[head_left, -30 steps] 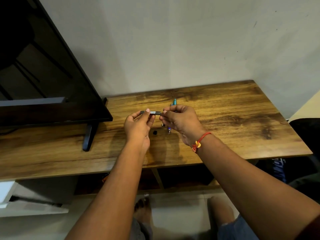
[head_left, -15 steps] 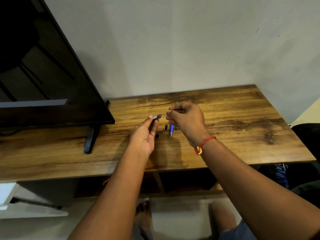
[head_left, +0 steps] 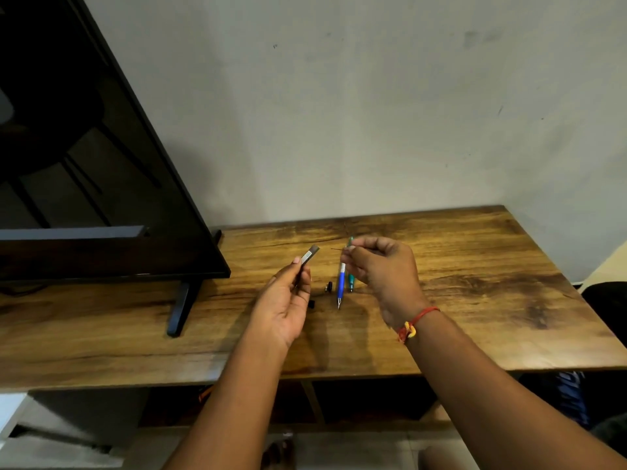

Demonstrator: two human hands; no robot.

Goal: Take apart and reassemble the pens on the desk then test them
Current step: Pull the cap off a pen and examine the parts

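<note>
My left hand holds a short dark pen barrel with a pale label, tilted up to the right. My right hand pinches a thin dark refill whose tip points left, a small gap away from the barrel's open end. On the wooden desk between my hands lie a blue pen and a green pen, partly hidden by my right fingers. Two small black parts, one and another, lie just left of the blue pen.
A large black TV on a black foot fills the left of the desk. The wall rises right behind the desk. A dark chair stands at the right edge. Shelves lie under the desk.
My hands have drawn apart: the refill has come out of the barrel. The left hand tilted the barrel upward, and the right hand moved right with the refill.
</note>
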